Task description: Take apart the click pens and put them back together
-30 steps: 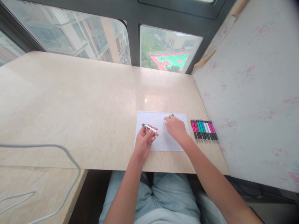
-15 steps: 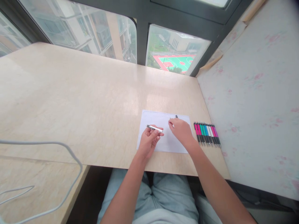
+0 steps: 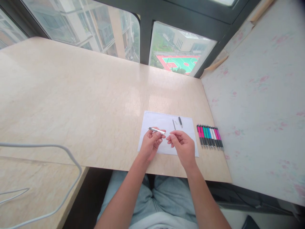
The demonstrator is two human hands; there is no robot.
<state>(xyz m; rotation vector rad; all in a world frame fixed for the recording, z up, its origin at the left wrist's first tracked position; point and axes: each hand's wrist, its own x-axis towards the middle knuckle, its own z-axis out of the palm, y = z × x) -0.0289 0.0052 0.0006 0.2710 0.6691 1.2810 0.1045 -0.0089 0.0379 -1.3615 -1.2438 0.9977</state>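
My left hand (image 3: 149, 146) is closed on a white pen barrel (image 3: 157, 130) with a silver clip end pointing left. Close to the barrel's right end, my right hand (image 3: 184, 149) has thumb and fingers pinched together; whatever is between them is too small to make out. Both hands are over a white sheet of paper (image 3: 152, 117). Beyond the right hand, a thin dark pen refill (image 3: 173, 124), a tiny pale piece that looks like a spring (image 3: 176, 122) and a black pen grip section (image 3: 180, 121) lie apart on the sheet.
A row of several pens (image 3: 209, 136) in pink, green, blue, white and purple lies right of the paper, near the flowered wall (image 3: 257, 111). The pale tabletop (image 3: 95, 105) reaches to the window. A grey cable (image 3: 69, 151) loops at the left.
My right hand has drawn back toward me from the upper part of the paper to the barrel's end, uncovering the small pen parts. My left hand still holds the barrel.
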